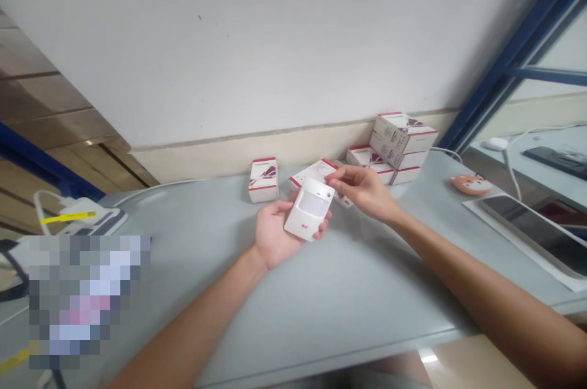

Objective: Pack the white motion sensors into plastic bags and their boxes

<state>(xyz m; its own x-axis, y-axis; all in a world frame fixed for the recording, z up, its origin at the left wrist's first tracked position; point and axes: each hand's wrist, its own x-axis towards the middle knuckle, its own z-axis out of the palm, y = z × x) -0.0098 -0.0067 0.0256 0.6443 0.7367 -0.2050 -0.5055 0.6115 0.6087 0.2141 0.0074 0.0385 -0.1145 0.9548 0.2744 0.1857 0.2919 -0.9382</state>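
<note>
A white motion sensor point(308, 210) with a pale lens window and a small red mark lies tilted in my left hand point(275, 233). The left fingers wrap round its far edge from beneath, with the tips showing on the right side. My right hand point(362, 190) is at the sensor's upper right corner, thumb and forefinger pinched together. Whether anything small is between those fingertips cannot be made out. Behind the sensor lies a white and red box point(302, 176), partly hidden by the sensor and my right hand.
One small box point(264, 181) stands left of the hands on the grey table point(293, 309). Several matching boxes point(403, 141) are stacked by the wall. At right are an orange mouse point(470, 184) and a dark flat panel point(541, 236). A power strip point(98, 218) with cables and a blurred-out object lie left.
</note>
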